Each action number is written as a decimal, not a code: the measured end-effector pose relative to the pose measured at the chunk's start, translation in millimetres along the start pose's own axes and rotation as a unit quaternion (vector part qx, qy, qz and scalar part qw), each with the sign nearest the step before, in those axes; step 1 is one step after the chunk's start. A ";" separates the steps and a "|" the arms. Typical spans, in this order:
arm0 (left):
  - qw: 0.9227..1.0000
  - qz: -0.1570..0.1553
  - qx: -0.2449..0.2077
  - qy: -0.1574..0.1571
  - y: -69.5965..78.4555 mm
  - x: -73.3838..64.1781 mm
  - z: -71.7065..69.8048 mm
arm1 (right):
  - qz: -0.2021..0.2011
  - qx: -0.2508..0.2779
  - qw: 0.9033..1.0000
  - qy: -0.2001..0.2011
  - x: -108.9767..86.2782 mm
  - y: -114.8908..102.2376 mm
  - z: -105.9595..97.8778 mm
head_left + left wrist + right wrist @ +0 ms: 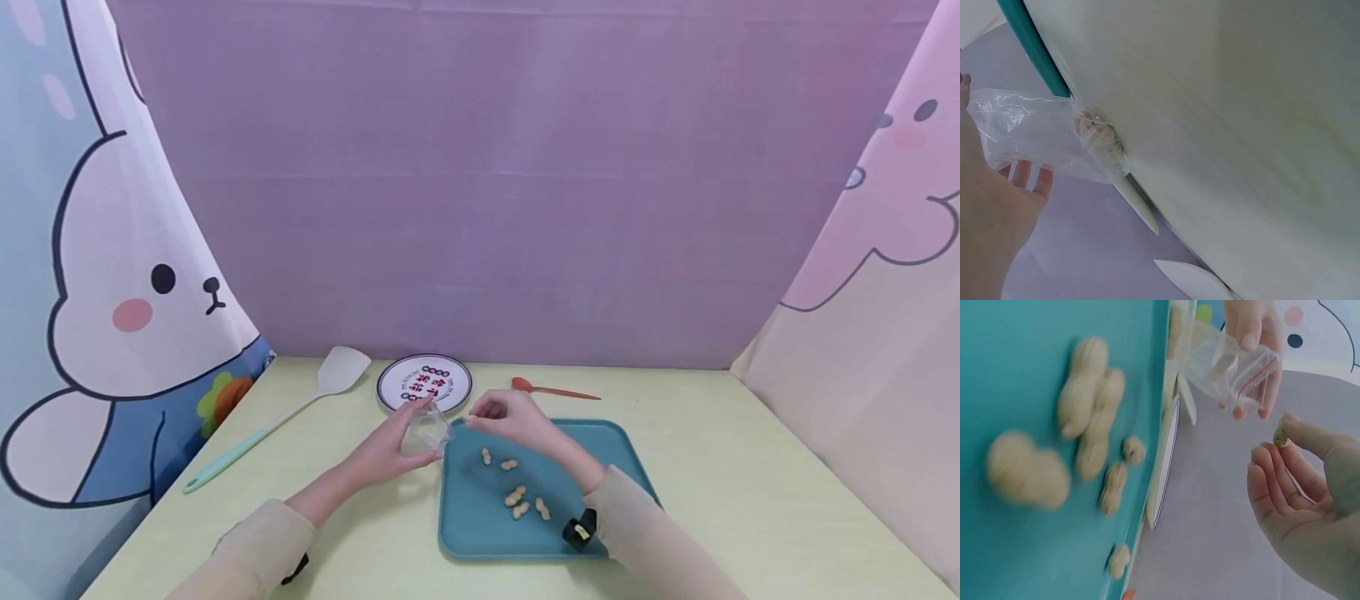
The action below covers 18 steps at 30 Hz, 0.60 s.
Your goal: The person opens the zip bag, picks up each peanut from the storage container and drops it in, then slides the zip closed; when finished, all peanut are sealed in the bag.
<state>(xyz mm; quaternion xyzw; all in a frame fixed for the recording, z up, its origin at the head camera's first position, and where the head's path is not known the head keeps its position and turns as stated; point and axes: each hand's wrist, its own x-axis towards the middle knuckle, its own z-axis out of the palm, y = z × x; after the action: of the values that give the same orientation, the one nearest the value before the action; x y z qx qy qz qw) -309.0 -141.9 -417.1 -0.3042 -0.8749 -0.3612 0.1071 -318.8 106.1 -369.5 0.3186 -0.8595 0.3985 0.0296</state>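
My left hand (pixel 378 454) grips a clear zip bag (pixel 429 429) by its sides, just past the tray's left edge. Several peanuts (pixel 1099 137) lie at the bottom of the bag in the left wrist view, and its red-striped mouth faces the right hand in the right wrist view. Between thumb and fingertips my right hand (pixel 517 419) pinches a peanut (pixel 1280 434), close to the bag's mouth and above the tray's far left corner. More peanuts (pixel 1091 403) are scattered over the teal tray (pixel 476 533) beneath the right arm.
Behind the bag lies a round white plate (pixel 393 385) with printed characters. A spatula (pixel 300 404) with a mint handle stretches along the left side of the table. Past the tray's far edge lies a red spoon (pixel 558 391). A purple curtain (pixel 480 208) closes off the back.
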 end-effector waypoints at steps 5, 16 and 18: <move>1.000 0.007 0.001 0.000 -1.4 0.6 1.1 | -0.004 -0.001 1.000 0.004 11.3 -8.5 11.4; 1.000 0.017 0.007 0.003 -2.6 0.4 2.5 | 0.010 0.003 1.000 0.003 21.3 -17.6 29.9; 1.000 0.022 0.008 0.004 -2.9 0.4 2.8 | 0.010 0.001 1.000 0.004 22.2 -16.9 31.9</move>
<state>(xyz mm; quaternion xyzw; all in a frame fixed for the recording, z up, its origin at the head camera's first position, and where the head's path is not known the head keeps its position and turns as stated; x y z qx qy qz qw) -311.0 -141.4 -420.6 -0.3210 -0.8705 -0.3527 0.1213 -320.3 63.9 -373.2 0.3084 -0.8620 0.4013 0.0289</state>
